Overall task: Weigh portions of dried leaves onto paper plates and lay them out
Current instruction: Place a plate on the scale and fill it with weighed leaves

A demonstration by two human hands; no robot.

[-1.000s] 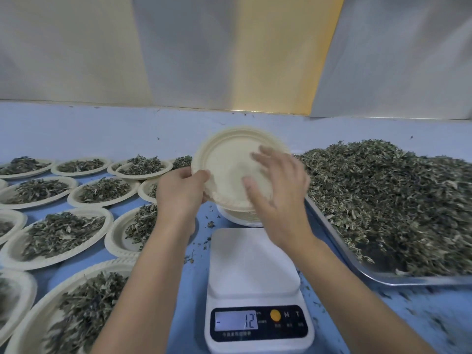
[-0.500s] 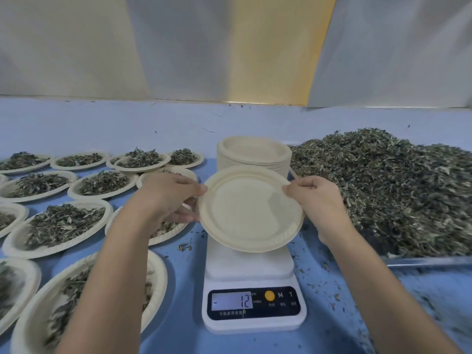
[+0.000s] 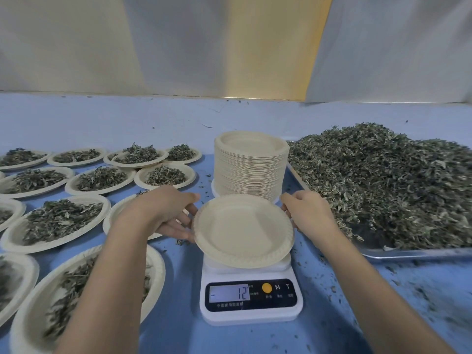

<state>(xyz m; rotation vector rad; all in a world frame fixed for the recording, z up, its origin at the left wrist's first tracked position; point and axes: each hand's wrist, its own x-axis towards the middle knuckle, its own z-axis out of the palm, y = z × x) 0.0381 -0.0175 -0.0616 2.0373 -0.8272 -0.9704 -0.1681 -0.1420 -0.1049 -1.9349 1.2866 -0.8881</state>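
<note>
Empty plate (image 3: 242, 229) is held over the scale (image 3: 251, 310) by both hands.
The left rim is pinched by the left hand (image 3: 168, 213), thumb above, fingers spread nearly straight beneath; the right rim is nipped by the curled fingers of the right hand (image 3: 306, 213). Contact with the scale cannot be told.
</note>
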